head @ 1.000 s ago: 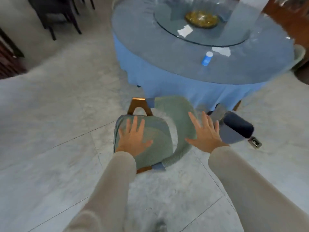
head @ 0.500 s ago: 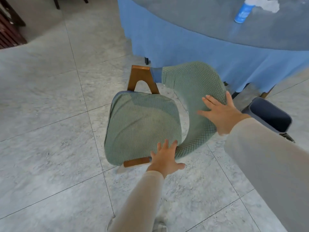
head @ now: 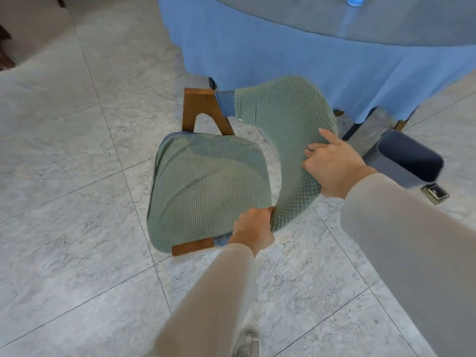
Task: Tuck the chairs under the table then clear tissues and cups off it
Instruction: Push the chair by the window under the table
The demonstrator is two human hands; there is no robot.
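Both: left grip (head: 253, 228), right grip (head: 334, 166) clasp chair (head: 206, 189) backrest | seat faces left

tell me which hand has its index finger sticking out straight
The right hand, holding the middle of the chair's green backrest; the left hand grips its near end with no finger extended.

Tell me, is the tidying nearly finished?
Barely started. Nothing looks done yet. Both the left hand and right hand grip the green fabric-covered wooden chair, standing outside the round blue-clothed table. Tucking remains, and a blue cup sits on the tabletop.
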